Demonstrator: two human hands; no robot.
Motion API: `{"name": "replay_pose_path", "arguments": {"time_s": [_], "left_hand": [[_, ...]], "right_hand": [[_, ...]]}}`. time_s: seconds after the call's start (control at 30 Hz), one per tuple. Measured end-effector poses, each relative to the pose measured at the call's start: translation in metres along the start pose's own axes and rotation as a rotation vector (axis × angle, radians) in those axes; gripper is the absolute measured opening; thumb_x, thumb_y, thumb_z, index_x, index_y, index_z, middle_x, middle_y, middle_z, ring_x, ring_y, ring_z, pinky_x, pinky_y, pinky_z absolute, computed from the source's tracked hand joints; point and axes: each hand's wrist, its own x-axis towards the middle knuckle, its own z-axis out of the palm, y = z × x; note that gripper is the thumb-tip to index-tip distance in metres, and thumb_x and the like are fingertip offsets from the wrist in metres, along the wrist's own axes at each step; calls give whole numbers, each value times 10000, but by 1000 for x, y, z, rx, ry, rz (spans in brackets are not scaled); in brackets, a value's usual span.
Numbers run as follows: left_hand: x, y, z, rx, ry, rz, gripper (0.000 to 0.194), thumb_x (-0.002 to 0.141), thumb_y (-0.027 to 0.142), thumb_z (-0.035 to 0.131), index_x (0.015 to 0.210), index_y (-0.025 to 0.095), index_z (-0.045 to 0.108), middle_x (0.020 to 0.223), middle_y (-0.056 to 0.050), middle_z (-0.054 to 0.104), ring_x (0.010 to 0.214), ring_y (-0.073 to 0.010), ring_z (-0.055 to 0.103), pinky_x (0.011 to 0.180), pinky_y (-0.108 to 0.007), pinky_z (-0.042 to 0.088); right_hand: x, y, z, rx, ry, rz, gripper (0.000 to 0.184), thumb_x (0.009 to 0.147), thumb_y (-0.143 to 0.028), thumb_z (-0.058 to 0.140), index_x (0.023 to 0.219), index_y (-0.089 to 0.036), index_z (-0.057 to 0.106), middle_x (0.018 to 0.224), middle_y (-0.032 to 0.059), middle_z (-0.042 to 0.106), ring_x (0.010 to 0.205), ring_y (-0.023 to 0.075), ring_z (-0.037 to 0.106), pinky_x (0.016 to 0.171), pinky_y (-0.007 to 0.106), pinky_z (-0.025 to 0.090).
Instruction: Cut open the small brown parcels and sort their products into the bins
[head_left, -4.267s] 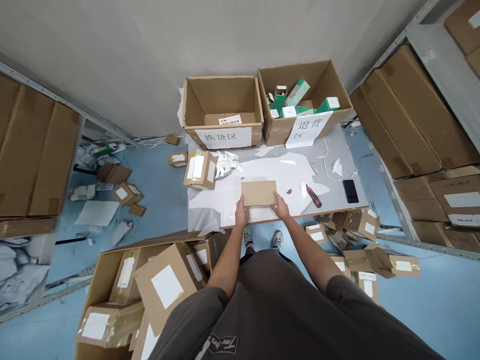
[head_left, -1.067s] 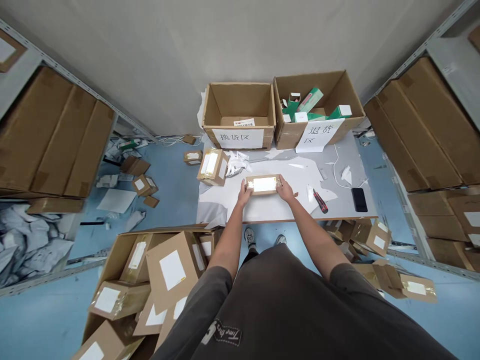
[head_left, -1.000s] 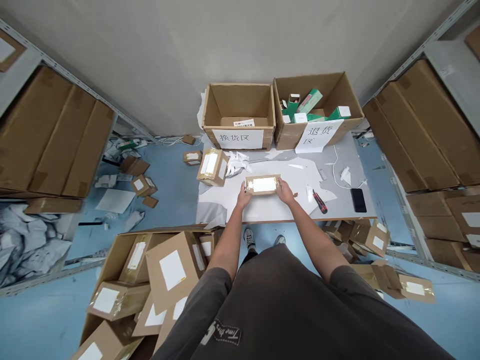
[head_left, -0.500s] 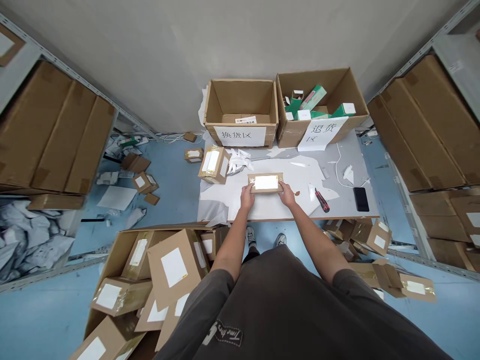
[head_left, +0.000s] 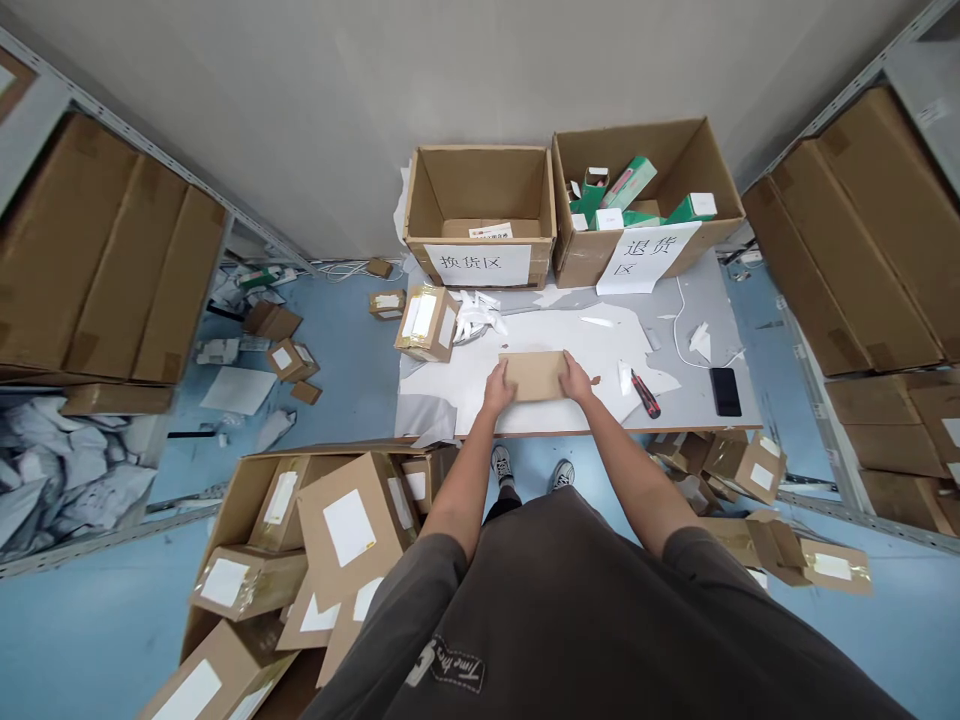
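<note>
Between my two hands is a small brown cardboard box (head_left: 534, 376), a plain side without a label facing up. My left hand (head_left: 498, 386) grips its left end, and my right hand (head_left: 574, 379) grips its right end. The box is over the front part of the table (head_left: 435, 385), which is covered in white and grey paper. To the right of my right hand lies a red and black utility knife (head_left: 645, 395). A taped, labelled carton (head_left: 427, 323) stands to the left, beside crumpled white paper scraps (head_left: 478, 314).
Behind are two open cartons with paper signs: the left carton (head_left: 480, 180) and the right carton (head_left: 637, 150), which contains green-and-white boxes. A black phone (head_left: 725, 391) lies at the right edge. Front left, a big box (head_left: 255, 462) is heaped with parcels. Shelves flank both sides.
The box has been turned over: its white label faced up before, and a bare cardboard side does now. My hands still hold both ends.
</note>
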Motion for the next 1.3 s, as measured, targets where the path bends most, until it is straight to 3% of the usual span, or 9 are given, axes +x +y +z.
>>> {"name": "replay_pose_path", "arguments": {"time_s": [0.07, 0.17, 0.33, 0.5, 0.7, 0.8, 0.93, 1.1, 1.3], "left_hand": [[1, -4, 5, 20, -82, -20, 948, 814, 200, 800, 1682, 179, 418, 1740, -177, 395, 1626, -360, 345, 1316, -506, 343], [0, -11, 5, 38, -131, -27, 988, 814, 243, 841, 1691, 177, 390, 1750, -199, 362, 1642, -362, 318, 1331, -505, 314], [-3, -17, 3, 26, -131, 5, 973, 828, 275, 850, 1684, 212, 392, 1729, -180, 400, 1637, -345, 332, 1341, -504, 294], [-5, -20, 6, 3, -88, -1, 946, 832, 310, 862, 1668, 234, 427, 1729, -163, 408, 1628, -351, 341, 1333, -508, 308], [-17, -29, 10, -120, 1, 5, 1054, 788, 278, 883, 1705, 214, 367, 1715, -163, 423, 1617, -358, 342, 1335, -492, 290], [-25, -30, 16, -204, 0, -16, 1062, 777, 232, 875, 1709, 217, 366, 1677, -164, 481, 1562, -356, 430, 1306, -481, 334], [-35, -24, 23, -326, 76, -111, 1044, 778, 246, 889, 1697, 238, 393, 1606, -154, 570, 1480, -325, 537, 1248, -441, 418], [-50, -12, 24, -548, 133, -298, 1112, 744, 282, 961, 1694, 209, 389, 1384, -152, 717, 1157, -254, 740, 1084, -387, 564], [-80, -2, 34, -864, 53, -465, 1030, 784, 337, 968, 1652, 140, 449, 1012, -92, 806, 994, -237, 785, 1018, -436, 633]], "right_hand": [[0, 4, 10, 9, -45, -7, 813, 915, -224, 558, 1703, -160, 366, 1630, 159, 521, 1494, 310, 504, 1229, 488, 458], [-9, 9, 18, -6, -89, 19, 823, 943, -305, 601, 1717, -193, 343, 1668, 155, 464, 1531, 307, 469, 1223, 479, 468], [-20, 13, 18, 6, -113, 33, 779, 1006, -384, 578, 1726, -229, 324, 1596, 151, 548, 1458, 292, 551, 1178, 454, 503], [-18, 17, 9, 52, -121, 2, 764, 998, -385, 606, 1701, -197, 377, 1611, 162, 553, 1477, 294, 544, 1223, 460, 456], [-30, 41, 8, 166, -98, -4, 975, 812, -346, 822, 1686, -255, 399, 1586, 142, 596, 1333, 330, 665, 1120, 494, 549], [-36, 44, 14, 179, -98, 83, 925, 794, -267, 800, 1645, -257, 439, 1438, 126, 712, 1227, 320, 730, 1058, 472, 577], [-29, 29, 12, 161, 14, 41, 733, 852, -245, 708, 1559, -256, 516, 1302, 99, 781, 1169, 311, 745, 1024, 465, 572], [-4, -4, -18, 97, 87, -116, 623, 885, -275, 676, 1500, -255, 583, 1270, 86, 771, 1160, 307, 704, 1026, 462, 555], [31, -57, -41, 52, 83, -330, 552, 913, -227, 647, 1465, -220, 650, 1353, 108, 738, 1264, 317, 618, 1136, 481, 505]]}}
